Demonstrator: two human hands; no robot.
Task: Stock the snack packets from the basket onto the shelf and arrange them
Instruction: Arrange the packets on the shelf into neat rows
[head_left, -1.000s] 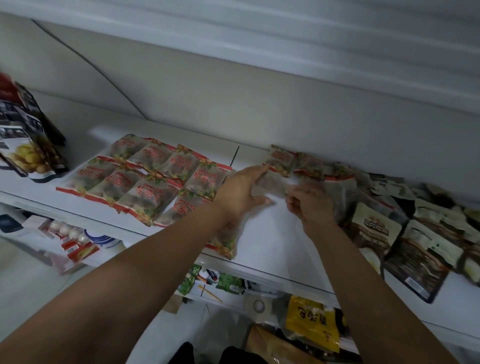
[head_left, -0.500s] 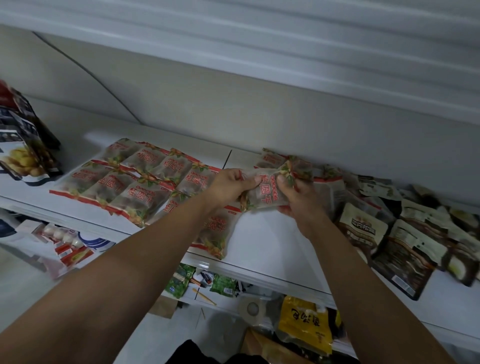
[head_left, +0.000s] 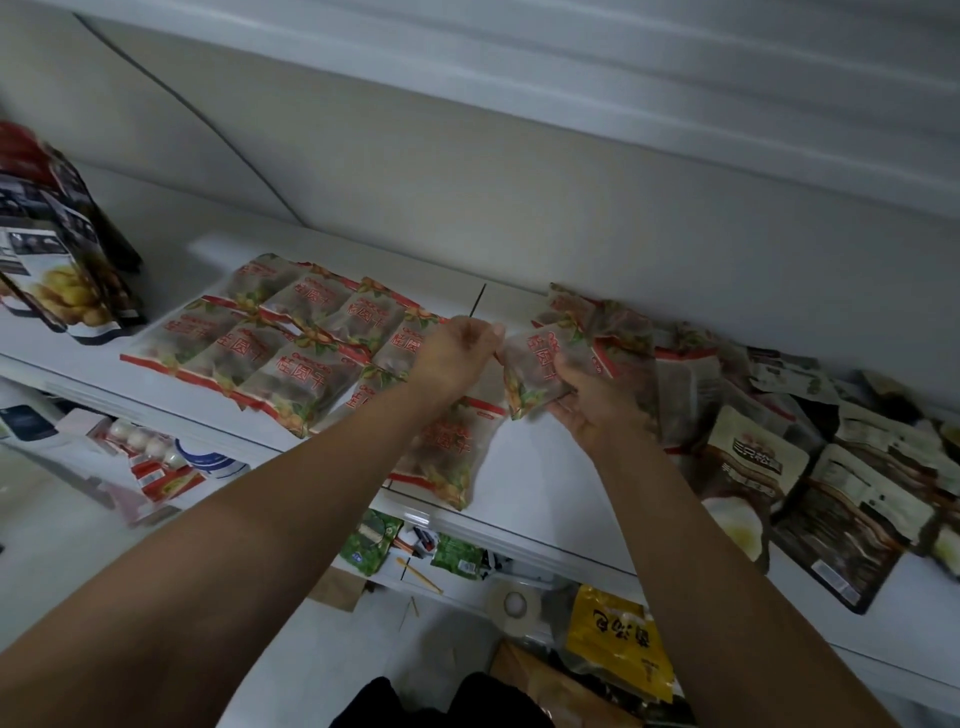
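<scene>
The person holds one snack packet (head_left: 535, 369) between both hands, just above the white shelf (head_left: 545, 483) near the centre of the frame. The left hand (head_left: 457, 353) pinches the packet's upper left corner between thumb and fingertips. The right hand (head_left: 587, 405) has its fingers curled round the lower right edge, with the thumb on the front. The packet is translucent, with red lettering and dark contents showing through, and it is tilted.

Left of centre on the shelf lies a tidy block of the same packets (head_left: 291, 338), flat and overlapping in two rows. One more packet (head_left: 447, 452) lies flat below the left wrist, its lower end reaching the shelf's front edge. Just right of the hands is a loose heap of like packets (head_left: 675, 374) against the back wall. Further right, dark brown and cream pouches (head_left: 753, 467) lie spread and overlapping.

At the left edge of the frame, tall dark bags (head_left: 62, 270) printed with yellow round food stand leaning on the shelf.

The lower shelf shows below: a red and white pack of white round things (head_left: 145, 441) at lower left, green packets (head_left: 371, 540) below centre, a roll of tape (head_left: 514, 603) and a yellow bag (head_left: 618, 639) at the bottom right of centre.
</scene>
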